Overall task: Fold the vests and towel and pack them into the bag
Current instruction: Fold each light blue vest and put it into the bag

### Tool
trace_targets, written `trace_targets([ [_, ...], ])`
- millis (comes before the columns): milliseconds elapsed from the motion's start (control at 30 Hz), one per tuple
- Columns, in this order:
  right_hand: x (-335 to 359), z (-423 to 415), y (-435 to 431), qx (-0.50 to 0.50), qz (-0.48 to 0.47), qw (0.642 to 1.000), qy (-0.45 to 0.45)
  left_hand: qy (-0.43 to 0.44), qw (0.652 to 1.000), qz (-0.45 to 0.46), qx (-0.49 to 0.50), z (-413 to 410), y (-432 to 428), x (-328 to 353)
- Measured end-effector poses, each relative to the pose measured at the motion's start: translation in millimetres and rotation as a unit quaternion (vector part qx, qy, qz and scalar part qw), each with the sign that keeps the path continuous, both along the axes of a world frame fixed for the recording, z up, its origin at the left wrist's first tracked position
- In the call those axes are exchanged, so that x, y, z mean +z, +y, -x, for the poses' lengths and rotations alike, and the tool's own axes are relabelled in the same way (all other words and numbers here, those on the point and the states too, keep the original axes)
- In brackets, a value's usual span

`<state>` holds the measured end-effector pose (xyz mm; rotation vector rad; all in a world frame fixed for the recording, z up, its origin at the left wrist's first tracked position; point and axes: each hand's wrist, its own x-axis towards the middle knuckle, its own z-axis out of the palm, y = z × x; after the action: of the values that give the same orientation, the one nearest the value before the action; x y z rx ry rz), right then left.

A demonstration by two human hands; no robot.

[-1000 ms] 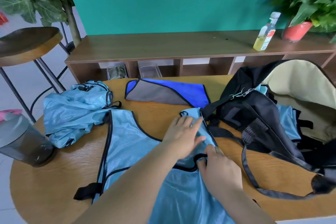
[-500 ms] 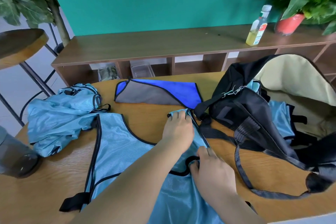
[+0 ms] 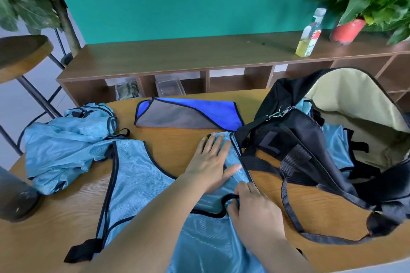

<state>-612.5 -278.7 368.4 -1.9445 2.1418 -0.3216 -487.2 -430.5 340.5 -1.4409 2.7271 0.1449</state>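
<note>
Moved since half a second back: left hand (image 3: 210,162), thumb now splayed out towards the right hand (image 3: 255,213), palm lying lower on the shoulder strap; right hand unchanged on the trim

Item 1, bag (image 3: 288,139): black, pale lining, zip open and flap thrown back, on the right side of the round wooden table (image 3: 55,228). Taken as reference for all entries below.

Item 2, packed vest (image 3: 335,146): light blue, lying inside the bag's mouth.

Item 3, spread vest (image 3: 137,184): light blue, black edging, flat on the table just left of the bag; its nearer shoulder strap runs beside the bag's webbing strap (image 3: 288,206).

Item 4, left hand: fingers straight and together, pressing flat on that shoulder strap, just left of the bag.

Item 5, right hand: fingers curled, pinching the black armhole trim of the spread vest, near the bag's front left.

Item 6, towel (image 3: 184,115): blue and grey, folded, left of the bag's far end, its corner close to the bag.

Item 7, crumpled vest (image 3: 64,144): light blue, heaped well left of the bag.

Item 8, dark tumbler (image 3: 13,197): farthest left of the bag, at the table's edge.

Item 9, low shelf unit (image 3: 177,55): behind the bag, carrying a bottle (image 3: 310,33) and a red plant pot (image 3: 346,30)
</note>
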Motion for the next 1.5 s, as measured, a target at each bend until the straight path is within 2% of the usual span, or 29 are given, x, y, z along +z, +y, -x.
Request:
trace_targets([
  [133,0,2,3,0.009,0.014,1.000,-0.007,0.040,0.997,0.064,-0.006,11,-1,3],
  [267,-5,3,4,0.013,0.041,0.999,-0.006,0.083,0.997,-0.003,0.003,44,-3,-2],
  [467,-14,10,4,0.007,0.046,0.999,-0.014,0.036,0.999,-0.012,0.024,43,-4,-11],
  [533,-17,12,5,0.005,0.053,0.998,-0.015,0.049,0.999,-0.015,0.014,38,-3,-6],
  [567,-18,14,5,0.004,0.052,0.998,-0.019,0.080,0.997,-0.008,0.011,33,0,-1],
  [633,-16,17,5,0.005,0.042,0.999,-0.033,0.202,0.979,0.029,0.025,14,7,14],
  [700,-14,21,6,0.009,0.039,0.997,-0.062,0.325,0.941,0.065,0.070,-16,20,30],
  [767,-9,25,9,0.009,0.038,0.994,-0.102,0.386,0.908,0.116,0.112,-55,39,44],
  [833,-7,31,13,0.008,0.042,0.988,-0.147,0.385,0.900,0.134,0.152,-99,65,52],
  [933,-8,41,18,-0.012,0.063,0.974,-0.219,0.340,0.917,0.096,0.185,-165,112,44],
  [1067,-8,44,26,-0.070,0.089,0.952,-0.284,0.169,0.969,0.067,0.165,-220,166,21],
  [1167,-5,41,30,-0.090,0.108,0.940,-0.312,0.090,0.979,0.046,0.174,-233,181,13],
  [1300,4,37,34,-0.100,0.105,0.935,-0.325,0.105,0.971,0.018,0.213,-231,179,18],
  [1500,14,37,41,-0.095,0.107,0.925,-0.351,0.231,0.919,-0.047,0.316,-237,176,33],
])
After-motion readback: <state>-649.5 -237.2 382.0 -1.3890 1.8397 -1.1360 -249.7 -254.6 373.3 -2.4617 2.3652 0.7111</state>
